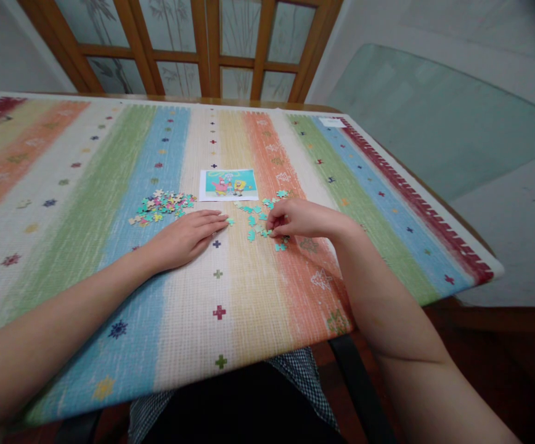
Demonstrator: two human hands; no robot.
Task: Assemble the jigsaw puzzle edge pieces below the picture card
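Note:
My left hand (pixel 191 237) lies palm down on the tablecloth with its fingers stretched out. A small green puzzle piece (pixel 231 222) is right at its fingertips. My right hand (pixel 298 219) bends down over a loose spread of turquoise puzzle pieces (pixel 251 235), thumb and fingers pinched on a puzzle piece (pixel 266 233) that is partly covered. Behind and left of my left hand sits a heap of mixed puzzle pieces (pixel 159 205) in turquoise, pink and yellow. Between the two groups, farther back, a printed cartoon picture (pixel 228 185) lies flat.
A striped tablecloth (pixel 193 314) with small printed figures covers the table. At the far right corner is a small white label (pixel 332 123). Wooden doors with glass panes (pixel 175 34) stand behind the table, and a pale green glass panel (pixel 434 111) is to the right.

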